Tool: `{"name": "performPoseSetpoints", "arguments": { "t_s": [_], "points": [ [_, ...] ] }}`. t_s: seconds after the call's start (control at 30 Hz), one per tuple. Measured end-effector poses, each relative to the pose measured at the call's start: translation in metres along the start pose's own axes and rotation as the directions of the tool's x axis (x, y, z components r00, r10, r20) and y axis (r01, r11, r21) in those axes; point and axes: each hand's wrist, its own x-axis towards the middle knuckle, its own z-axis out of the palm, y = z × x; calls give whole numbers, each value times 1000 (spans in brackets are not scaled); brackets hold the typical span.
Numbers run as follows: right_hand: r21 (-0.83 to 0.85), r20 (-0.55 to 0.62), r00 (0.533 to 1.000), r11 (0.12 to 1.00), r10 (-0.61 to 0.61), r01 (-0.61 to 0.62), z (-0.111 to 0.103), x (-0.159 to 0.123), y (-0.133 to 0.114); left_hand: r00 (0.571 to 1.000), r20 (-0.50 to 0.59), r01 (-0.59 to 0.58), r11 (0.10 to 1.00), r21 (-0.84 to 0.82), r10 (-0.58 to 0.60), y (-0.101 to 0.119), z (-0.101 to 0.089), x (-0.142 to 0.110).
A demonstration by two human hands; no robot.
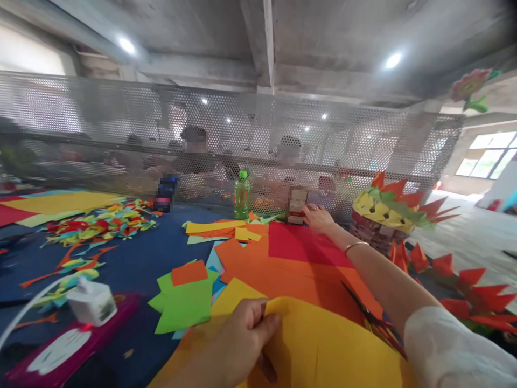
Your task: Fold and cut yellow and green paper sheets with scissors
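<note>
My left hand pinches the near edge of a large yellow paper sheet at the bottom of the view, fingers closed on it. My right arm stretches across orange and red paper sheets, and my right hand reaches a small box at the far edge of the table, fingers bent and touching it. A bangle is on that wrist. Scissors lie under my right forearm on the paper.
A green bottle stands by a perforated metal screen, with people behind it. Green and orange squares, paper scraps, a white charger on a pink device, and a folded-paper basket lie around.
</note>
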Motion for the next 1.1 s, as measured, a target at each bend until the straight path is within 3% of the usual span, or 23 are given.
{"name": "performPoseSetpoints", "arguments": {
  "t_s": [0.17, 0.4, 0.57, 0.73, 0.9, 1.1],
  "points": [
    [-72, -51, 998, 997, -37, 33, 9, 13, 6, 1000, -26, -4, 1000, -8, 4, 3, -1, 0],
    [-99, -31, 994, 990, -103, 100, 24, 4, 2, 999, -10, -38, 998, 40, 39, 8, -1, -2],
    [-81, -48, 995, 993, -90, 86, 21, 7, 1, 999, 3, -46, 998, 37, 46, 10, -1, -3],
    [-9, -84, 996, 1000, -16, 15, 7, 8, 2, 1000, 2, -14, 998, 64, 13, 19, 1, -6],
    [128, -44, 995, 988, 93, -87, -9, -17, -3, 999, 3, -42, 998, 38, 42, 29, 4, -11],
    [403, 45, 951, 865, 306, -298, -39, -54, -10, 998, -21, -61, 998, 26, 62, 32, 4, -12]
  ]
}}
